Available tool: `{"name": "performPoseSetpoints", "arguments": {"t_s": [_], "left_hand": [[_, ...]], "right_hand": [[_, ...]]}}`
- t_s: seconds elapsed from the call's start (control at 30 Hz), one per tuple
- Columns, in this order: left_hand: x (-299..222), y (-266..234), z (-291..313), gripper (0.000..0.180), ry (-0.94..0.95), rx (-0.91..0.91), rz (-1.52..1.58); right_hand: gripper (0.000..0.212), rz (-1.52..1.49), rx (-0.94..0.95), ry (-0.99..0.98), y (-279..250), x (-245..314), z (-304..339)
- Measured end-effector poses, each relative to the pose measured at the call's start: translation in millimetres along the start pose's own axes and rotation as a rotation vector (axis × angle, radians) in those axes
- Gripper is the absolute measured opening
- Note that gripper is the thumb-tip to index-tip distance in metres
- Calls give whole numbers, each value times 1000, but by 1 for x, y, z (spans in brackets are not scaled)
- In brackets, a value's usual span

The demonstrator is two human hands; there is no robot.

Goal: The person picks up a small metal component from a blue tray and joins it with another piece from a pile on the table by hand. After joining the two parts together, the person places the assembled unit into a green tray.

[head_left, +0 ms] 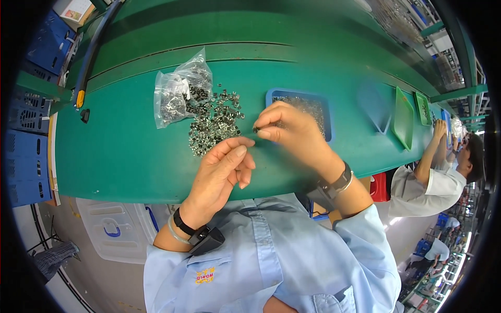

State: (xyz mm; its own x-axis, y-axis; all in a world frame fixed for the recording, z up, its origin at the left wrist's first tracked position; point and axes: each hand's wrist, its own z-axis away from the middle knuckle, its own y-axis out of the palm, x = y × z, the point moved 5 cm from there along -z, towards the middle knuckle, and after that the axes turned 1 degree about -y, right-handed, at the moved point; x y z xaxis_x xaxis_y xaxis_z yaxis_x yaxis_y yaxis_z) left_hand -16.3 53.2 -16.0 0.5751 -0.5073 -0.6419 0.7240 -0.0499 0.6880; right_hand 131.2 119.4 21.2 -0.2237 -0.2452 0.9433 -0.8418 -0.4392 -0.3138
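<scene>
My right hand (292, 128) pinches a tiny dark piece (255, 130) between thumb and fingertips, over the green table. What kind of piece it is cannot be made out. Close by, my left hand (222, 169) is half curled, its fingers apart and its index fingertip just below the piece; nothing shows in it. Beyond my left hand lies a pile of small shiny metal and black parts (211, 130). The pile spills from a clear plastic bag (175, 96) that still contains many of them. Behind my right hand stands a blue tray (327, 112) of small pale parts, partly hidden.
The green table (125, 161) ends close to my body. At right are green trays (403, 117) and a co-worker in a pale shirt (428, 190). A yellow-tipped tool (80, 98) is at the left. Blue crates (26, 167) and a lidded clear box (112, 229) stand beside and below the table.
</scene>
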Motion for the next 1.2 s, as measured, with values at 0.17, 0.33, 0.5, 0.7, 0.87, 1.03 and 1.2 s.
{"name": "performPoseSetpoints", "arguments": {"t_s": [0.17,0.33,0.5,0.7,0.87,1.03,1.2], "left_hand": [[-1,23,-6,22,44,-41,-43],[2,22,-15,21,32,-21,-159],[3,15,-18,19,42,-55,-172],[1,7,-21,18,14,-46,-125],[-3,-1,-20,17,35,-86,-224],[-7,-8,-20,16,-11,-65,-145],[-7,-12,-24,13,-67,-63,116]], "right_hand": [[14,-62,-170,-167,0,0,21],[19,317,-233,-402,-1,3,28],[20,280,-257,-355,-1,-5,31],[20,412,-238,-378,6,1,25],[21,424,-185,-385,10,-1,20],[20,412,-213,-330,14,-1,16],[18,535,-255,-429,19,5,16]]}}
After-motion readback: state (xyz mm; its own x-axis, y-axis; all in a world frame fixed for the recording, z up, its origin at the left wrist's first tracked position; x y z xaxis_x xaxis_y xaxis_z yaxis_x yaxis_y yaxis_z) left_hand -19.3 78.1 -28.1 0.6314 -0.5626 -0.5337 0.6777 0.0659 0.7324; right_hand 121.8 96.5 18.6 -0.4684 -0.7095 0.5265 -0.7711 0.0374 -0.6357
